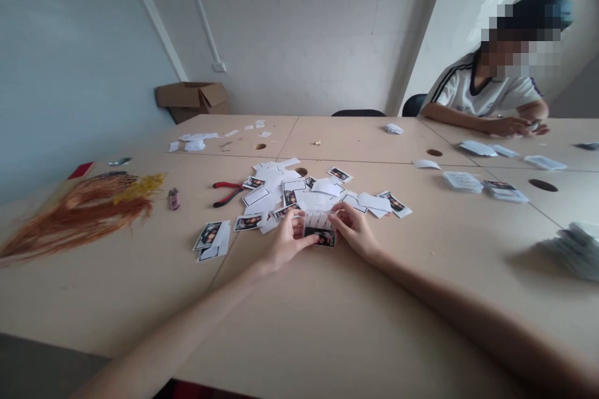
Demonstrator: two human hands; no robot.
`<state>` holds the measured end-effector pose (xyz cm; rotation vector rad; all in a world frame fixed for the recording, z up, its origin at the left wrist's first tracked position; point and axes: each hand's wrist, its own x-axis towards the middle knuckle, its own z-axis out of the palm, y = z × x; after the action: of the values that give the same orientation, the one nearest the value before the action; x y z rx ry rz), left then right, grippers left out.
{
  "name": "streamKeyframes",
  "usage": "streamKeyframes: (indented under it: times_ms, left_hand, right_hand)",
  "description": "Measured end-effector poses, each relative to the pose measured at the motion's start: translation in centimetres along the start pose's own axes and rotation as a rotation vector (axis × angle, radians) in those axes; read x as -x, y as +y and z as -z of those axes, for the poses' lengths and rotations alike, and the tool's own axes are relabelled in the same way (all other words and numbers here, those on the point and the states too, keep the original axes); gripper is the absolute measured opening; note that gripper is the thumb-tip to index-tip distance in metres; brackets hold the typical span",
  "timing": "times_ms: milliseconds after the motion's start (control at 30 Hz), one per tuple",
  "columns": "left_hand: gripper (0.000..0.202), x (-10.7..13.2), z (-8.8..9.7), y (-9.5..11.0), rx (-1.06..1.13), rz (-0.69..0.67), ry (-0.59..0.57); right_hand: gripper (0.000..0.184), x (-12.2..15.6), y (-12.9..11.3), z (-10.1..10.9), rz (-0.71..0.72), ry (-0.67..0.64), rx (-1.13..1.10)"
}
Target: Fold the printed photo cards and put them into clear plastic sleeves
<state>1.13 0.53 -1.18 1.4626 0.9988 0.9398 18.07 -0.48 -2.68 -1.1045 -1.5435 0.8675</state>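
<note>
Arms (173, 318) reached inward; L hand (287, 240) and R hand (354, 230) clamped photo card (321, 236), long axis crosswise, before paper pile (276, 177).

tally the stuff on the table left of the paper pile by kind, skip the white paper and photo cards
red-handled pliers: 1
small pink-and-grey item: 1
orange fibre bunch: 1
yellow fibre bunch: 1
dark strip: 1
flat red piece: 1
round shiny disc: 1
total: 7
</note>
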Motion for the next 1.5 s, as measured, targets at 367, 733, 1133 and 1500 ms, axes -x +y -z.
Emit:
streamKeyframes:
  times_ms: [367, 733, 1133, 1500]
  left_hand:
    - [0.034, 0.5, -0.2, 0.3, -0.136, -0.020, -0.109]
    - [0.037, -0.1, -0.2, -0.4, 0.115, 0.041, -0.077]
    - [0.060, 0.3, -0.3, 0.1, 0.228, 0.022, -0.107]
    - [0.070, 0.3, -0.1, 0.6, 0.181, -0.048, -0.194]
  right_hand:
    - [0.019, 0.4, -0.3, -0.3, 0.066, -0.005, 0.201]
    - [0.023, -0.1, 0.1, 0.1, 0.010, -0.010, 0.002]
    - [0.024, -0.1, 0.6, 0.0, -0.011, -0.269, -0.082]
    - [0.020, -0.2, 0.6, 0.1, -0.044, -0.279, -0.097]
